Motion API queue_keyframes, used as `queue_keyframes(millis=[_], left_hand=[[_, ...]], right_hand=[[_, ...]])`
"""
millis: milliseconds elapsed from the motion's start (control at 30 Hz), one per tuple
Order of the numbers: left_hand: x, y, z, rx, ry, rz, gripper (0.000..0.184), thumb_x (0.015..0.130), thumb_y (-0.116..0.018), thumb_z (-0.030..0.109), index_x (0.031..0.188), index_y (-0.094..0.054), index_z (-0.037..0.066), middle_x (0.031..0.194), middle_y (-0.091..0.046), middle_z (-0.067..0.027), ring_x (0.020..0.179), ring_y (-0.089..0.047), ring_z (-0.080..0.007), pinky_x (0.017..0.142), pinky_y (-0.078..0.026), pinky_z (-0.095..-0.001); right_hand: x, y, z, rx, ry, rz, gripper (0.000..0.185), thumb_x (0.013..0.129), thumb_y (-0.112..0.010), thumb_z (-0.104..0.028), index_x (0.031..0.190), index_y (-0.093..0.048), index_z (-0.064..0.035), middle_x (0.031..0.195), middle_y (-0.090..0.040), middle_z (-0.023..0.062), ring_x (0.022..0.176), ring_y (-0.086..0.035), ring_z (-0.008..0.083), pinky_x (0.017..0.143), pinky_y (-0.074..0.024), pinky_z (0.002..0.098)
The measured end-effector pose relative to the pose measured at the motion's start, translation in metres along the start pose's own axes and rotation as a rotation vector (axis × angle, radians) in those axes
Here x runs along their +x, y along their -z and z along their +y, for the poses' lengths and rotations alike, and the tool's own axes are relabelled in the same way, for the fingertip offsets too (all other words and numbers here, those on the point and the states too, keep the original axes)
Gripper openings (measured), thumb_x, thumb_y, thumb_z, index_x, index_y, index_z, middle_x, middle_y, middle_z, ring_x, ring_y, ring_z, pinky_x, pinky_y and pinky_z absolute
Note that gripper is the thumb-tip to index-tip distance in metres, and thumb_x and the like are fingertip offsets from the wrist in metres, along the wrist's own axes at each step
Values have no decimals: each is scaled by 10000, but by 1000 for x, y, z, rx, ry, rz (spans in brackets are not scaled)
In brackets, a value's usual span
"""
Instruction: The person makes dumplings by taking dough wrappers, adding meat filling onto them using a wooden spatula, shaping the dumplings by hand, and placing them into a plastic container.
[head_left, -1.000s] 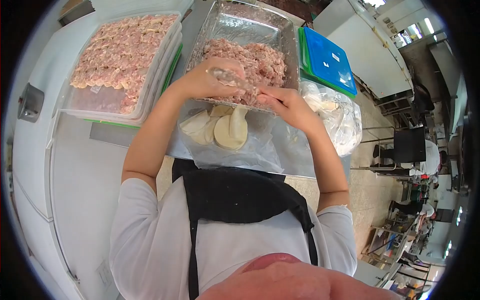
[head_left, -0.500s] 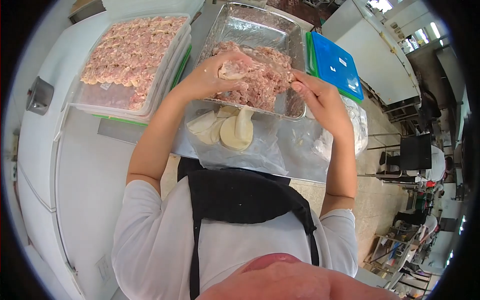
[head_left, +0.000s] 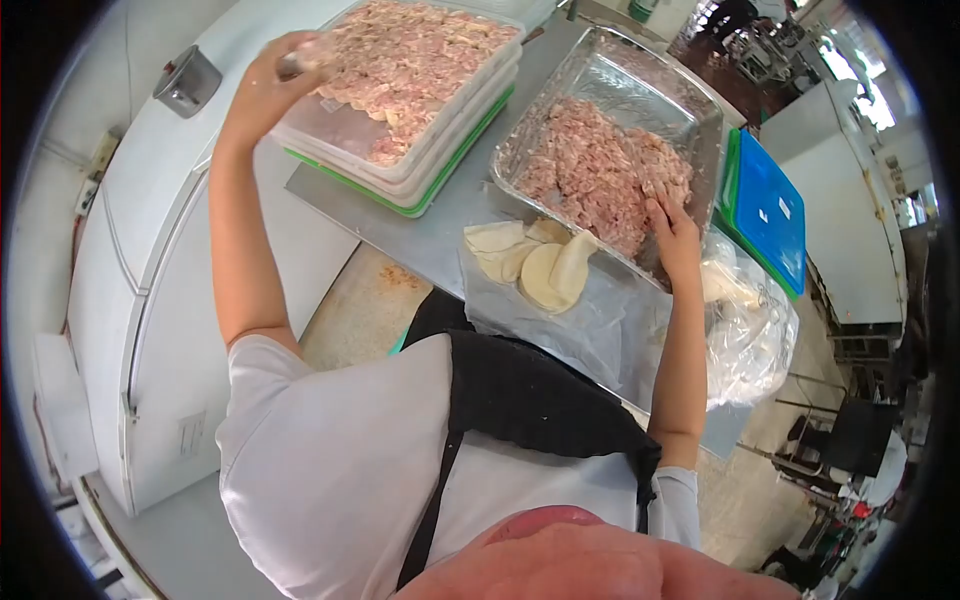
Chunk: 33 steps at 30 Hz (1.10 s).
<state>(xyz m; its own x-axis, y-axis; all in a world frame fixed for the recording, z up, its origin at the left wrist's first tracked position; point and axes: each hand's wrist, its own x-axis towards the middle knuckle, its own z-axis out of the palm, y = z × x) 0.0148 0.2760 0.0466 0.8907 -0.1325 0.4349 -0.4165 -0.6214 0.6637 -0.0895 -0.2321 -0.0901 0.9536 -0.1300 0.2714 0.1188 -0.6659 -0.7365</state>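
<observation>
My left hand (head_left: 272, 82) is raised at the left corner of a plastic container (head_left: 400, 165), its fingers curled round a small filled dumpling that is mostly hidden. Rows of open-topped meat dumplings (head_left: 420, 45) fill much of that container. At the near right side of a metal tray (head_left: 600, 60), my right hand (head_left: 678, 240) is closed on a thin tool whose end reaches into the minced meat (head_left: 600, 170); its kind is hard to make out. Round pale dough wrappers (head_left: 545, 280) lie on a plastic sheet (head_left: 500, 310) in front of the tray.
More containers with a green rim (head_left: 430, 205) are stacked beneath the dumplings. Right of the tray are a blue lid (head_left: 768, 220) and a clear plastic bag (head_left: 745, 350). A metal pot (head_left: 188, 82) stands on the white surface at far left.
My left hand has moved from above the minced meat leftward to the dumpling container, carrying the filled wrapper. My right hand has stayed at the tray, now lower against the meat. The view has turned left.
</observation>
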Motion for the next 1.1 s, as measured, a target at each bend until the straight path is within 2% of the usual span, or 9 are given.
queue_keyframes(millis=[100, 133, 333, 433, 600, 667, 900, 967, 1100], left_hand=[[-6, 29, -36, 381, 60, 67, 514, 767, -722, 204, 1224, -557, 40, 1036, -630, -119, 838, -624, -161, 761, -502, -303], [-6, 32, -41, 466, 65, 63, 525, 763, -719, 190, 1236, -548, 41, 1056, -625, -128, 837, -625, -168, 766, -503, -304], [-23, 12, 9, 67, 108, -178, 654, 756, -704, 172, 1358, -458, 107, 1138, -618, -145, 911, -635, -219, 822, -492, -329], [-31, -12, 11, 264, -126, -160, 737, 756, -690, 151, 1426, -385, 151, 1194, -613, -144, 928, -633, -256, 842, -478, -354], [-33, -27, 27, 217, -22, -363, 766, 753, -661, 107, 1450, -348, 169, 1112, -617, -222, 874, -609, -315, 815, -456, -383], [-30, -29, 32, 235, 68, -479, 846, 699, -633, 19, 1474, -314, 136, 1431, -446, -158, 1306, -445, -315, 1077, -356, -395], [-35, -44, 27, 250, 79, -464, 820, 721, -633, 24, 1471, -325, 153, 1420, -462, -147, 1302, -445, -327, 1074, -360, -398], [-38, -53, 18, 218, -146, -300, 798, 765, -646, 46, 1473, -303, 177, 1201, -583, -239, 1066, -577, -371, 869, -472, -390], [-40, -45, 34, 141, -39, -378, 804, 760, -648, 29, 1473, -302, 168, 1288, -540, -230, 1140, -544, -379, 919, -465, -388]], right_hand=[[-1, 2, -3, -30, -44, 13, 342, 933, -597, -220, 1157, -623, 37, 1148, -661, 146, 1065, -608, 201, 927, -442, 288], [-1, 2, -1, -18, -14, 32, 350, 933, -592, -246, 1154, -623, 24, 1120, -657, 193, 1047, -628, 280, 913, -452, 326], [-1, -2, 7, -52, 13, 50, 338, 930, -600, -222, 1162, -620, 23, 1129, -656, 189, 1055, -628, 262, 917, -453, 321], [-1, -2, 4, -38, 40, 61, 329, 930, -600, -213, 1160, -623, 22, 1116, -662, 186, 1036, -632, 251, 909, -455, 317], [-1, -4, 11, -40, 15, 62, 319, 930, -603, -206, 1149, -630, 24, 1080, -674, 185, 993, -640, 243, 888, -462, 311], [-1, -3, 7, -45, 5, 61, 320, 929, -605, -209, 1143, -631, 27, 1062, -677, 185, 976, -644, 240, 875, -467, 310], [-2, -3, -1, -70, -32, 34, 310, 927, -607, -208, 1121, -636, 31, 1049, -680, 179, 964, -645, 236, 862, -470, 311], [-2, -2, -3, -60, -62, 3, 296, 926, -606, -199, 1110, -639, 31, 1051, -679, 180, 970, -645, 241, 866, -470, 312], [-3, 0, -5, -55, -44, 0, 286, 922, -607, -188, 1105, -639, 30, 1055, -678, 180, 977, -645, 247, 874, -468, 316]])
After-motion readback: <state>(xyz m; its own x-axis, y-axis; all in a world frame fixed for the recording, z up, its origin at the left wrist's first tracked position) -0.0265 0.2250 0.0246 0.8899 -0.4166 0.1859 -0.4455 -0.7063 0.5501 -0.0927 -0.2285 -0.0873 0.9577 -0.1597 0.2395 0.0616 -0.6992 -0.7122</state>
